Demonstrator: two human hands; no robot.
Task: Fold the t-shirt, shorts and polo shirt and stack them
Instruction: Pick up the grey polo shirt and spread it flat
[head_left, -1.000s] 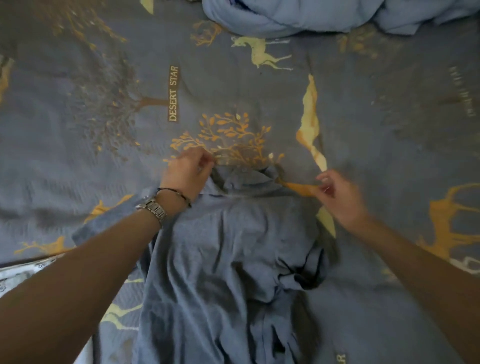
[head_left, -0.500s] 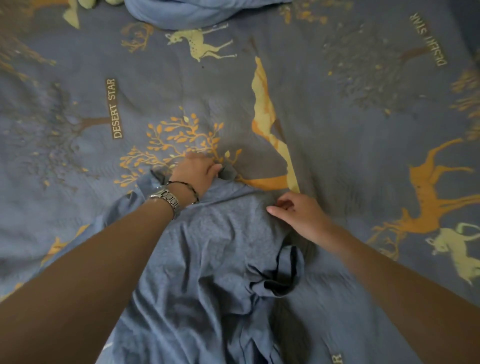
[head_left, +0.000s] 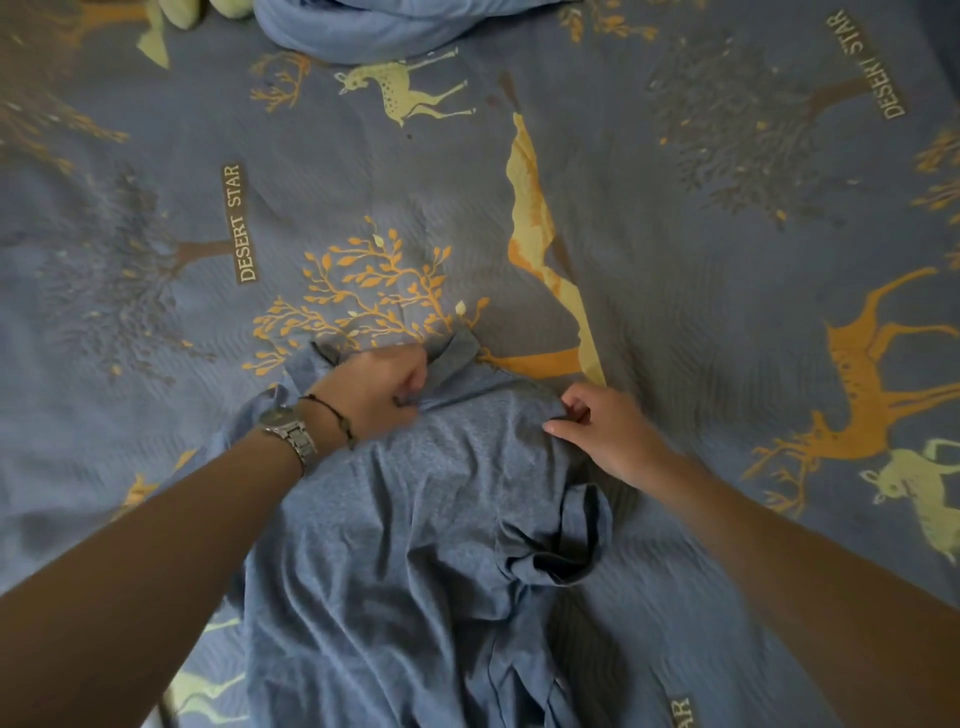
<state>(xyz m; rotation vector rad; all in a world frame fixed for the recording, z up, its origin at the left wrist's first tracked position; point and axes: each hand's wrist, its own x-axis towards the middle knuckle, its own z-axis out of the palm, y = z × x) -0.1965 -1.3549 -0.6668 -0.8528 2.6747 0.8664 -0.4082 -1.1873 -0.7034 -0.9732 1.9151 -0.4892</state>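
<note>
Both hands (head_left: 382, 387) (head_left: 605, 431) gripping polo shirt (head_left: 415, 545)

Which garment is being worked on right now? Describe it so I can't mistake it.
On the printed bedsheet, look at its near middle, under both hands. The crumpled blue-grey shirt lies there, collar end away from the person, unlike the lighter blue bundle at the far edge.

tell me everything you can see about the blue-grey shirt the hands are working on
The shirt is a heathered blue-grey knit, soft and thin-looking, spread face-down or face-up, I cannot tell which, on the printed bedspread. It is wrinkled and not yet folded. Its collar points away from the person, one flap sticking up. A sleeve on the right is bunched into a loop. The left hand grips the fabric by the collar; the right hand pinches the shoulder edge.
</note>
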